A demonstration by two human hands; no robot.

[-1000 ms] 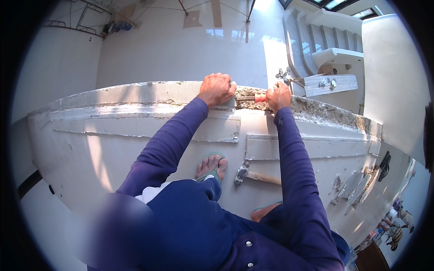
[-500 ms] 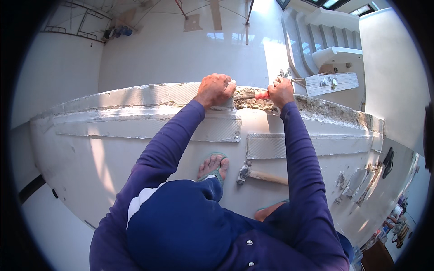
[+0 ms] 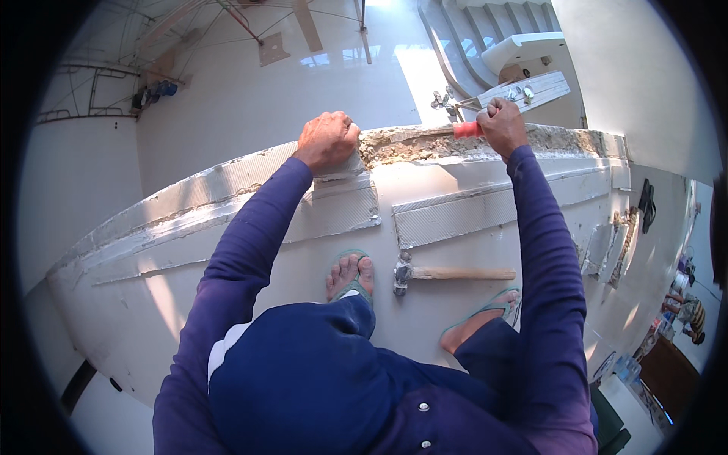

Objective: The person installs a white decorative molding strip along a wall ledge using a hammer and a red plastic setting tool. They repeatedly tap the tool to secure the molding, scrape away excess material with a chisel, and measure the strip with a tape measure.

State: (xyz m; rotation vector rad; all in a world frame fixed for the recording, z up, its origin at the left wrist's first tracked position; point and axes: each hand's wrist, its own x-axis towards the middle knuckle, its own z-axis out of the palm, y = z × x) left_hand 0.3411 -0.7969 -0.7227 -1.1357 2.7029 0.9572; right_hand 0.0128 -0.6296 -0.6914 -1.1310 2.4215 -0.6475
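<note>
My right hand [image 3: 502,127] is wrapped around a red-handled chisel-like tool [image 3: 468,130]. Its narrow metal blade points left along the broken, crumbly mortar [image 3: 409,148] of the ledge's edge. Left of that rough gap, my left hand [image 3: 327,142] is closed over the end of a ribbed grey tile strip [image 3: 250,171] on the edge; its fingertips are hidden on the far side. A second ribbed strip [image 3: 455,214] lies flat to the right. Nearer to me, a hammer [image 3: 462,273] with a wooden handle rests between my sandalled feet.
Beyond the edge is a lower floor [image 3: 334,83], with curved stairs [image 3: 462,45] and a stack of pale boards [image 3: 531,91]. Broken tile pieces [image 3: 607,246] and a black sandal [image 3: 647,205] lie at the right. Another person [image 3: 688,312] is far off at the right.
My right hand has moved right with the tool, drawing its blade away from my left hand and exposing more rough mortar. The view has shifted and tilted; my left hand stays on the tile.
</note>
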